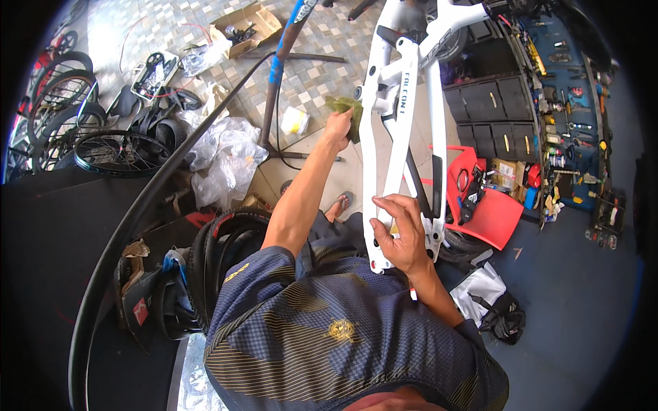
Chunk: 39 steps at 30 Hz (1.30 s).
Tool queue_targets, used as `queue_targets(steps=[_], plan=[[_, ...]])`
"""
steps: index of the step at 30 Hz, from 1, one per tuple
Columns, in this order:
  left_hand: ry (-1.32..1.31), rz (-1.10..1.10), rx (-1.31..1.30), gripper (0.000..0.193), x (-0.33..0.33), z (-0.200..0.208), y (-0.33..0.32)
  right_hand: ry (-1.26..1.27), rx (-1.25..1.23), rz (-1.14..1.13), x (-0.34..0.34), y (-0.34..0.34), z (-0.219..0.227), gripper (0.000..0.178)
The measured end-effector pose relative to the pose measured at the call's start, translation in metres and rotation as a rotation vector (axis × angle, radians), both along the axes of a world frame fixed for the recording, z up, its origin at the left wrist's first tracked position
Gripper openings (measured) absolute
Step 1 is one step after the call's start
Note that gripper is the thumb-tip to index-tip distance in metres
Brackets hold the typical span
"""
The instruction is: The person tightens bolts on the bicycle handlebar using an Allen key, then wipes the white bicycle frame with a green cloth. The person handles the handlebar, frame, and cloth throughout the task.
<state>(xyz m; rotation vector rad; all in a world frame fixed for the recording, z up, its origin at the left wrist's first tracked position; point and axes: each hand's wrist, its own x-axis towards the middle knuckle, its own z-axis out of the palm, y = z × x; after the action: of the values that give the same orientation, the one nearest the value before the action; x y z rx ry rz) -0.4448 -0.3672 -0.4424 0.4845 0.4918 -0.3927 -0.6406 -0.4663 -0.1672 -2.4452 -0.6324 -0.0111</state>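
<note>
A white bicycle frame (404, 130) stands in front of me, slightly right of the middle, its lower end close to my body. My left hand (337, 130) reaches forward along its left side. The fingers are closed on an olive-green cloth (355, 127), bunched against the frame's left tube. My right hand (403, 238) lies over the near end of the frame, with thumb and fingers apart and pointing left. Part of the near end is hidden under that hand.
A blue-and-brown stand post (276, 75) rises left of the frame. Clear plastic bags (229, 168), tires (219, 240) and an open cardboard box (247, 31) lie leftward. On the right are a red chair (483, 212), black drawers (490, 103) and a tool board (572, 103).
</note>
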Motion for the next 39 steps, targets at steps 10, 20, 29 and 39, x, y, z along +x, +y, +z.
queue_targets(steps=[10,20,29,39], plan=[[0.002,-0.051,0.025,0.022,-0.073,0.057,0.015,0.091,0.321,-0.002,0.006,-0.018,-0.005,0.045],[-0.025,-0.161,0.014,0.039,-0.159,0.122,0.009,-0.076,0.749,-0.279,0.014,-0.127,0.018,0.049],[-0.086,-0.135,0.374,0.066,-0.217,0.127,0.011,-0.130,0.883,-0.432,-0.024,-0.242,-0.019,0.045],[0.222,-0.036,0.423,0.055,-0.312,0.142,-0.040,0.210,1.012,-0.461,-0.059,-0.332,-0.097,0.037]])
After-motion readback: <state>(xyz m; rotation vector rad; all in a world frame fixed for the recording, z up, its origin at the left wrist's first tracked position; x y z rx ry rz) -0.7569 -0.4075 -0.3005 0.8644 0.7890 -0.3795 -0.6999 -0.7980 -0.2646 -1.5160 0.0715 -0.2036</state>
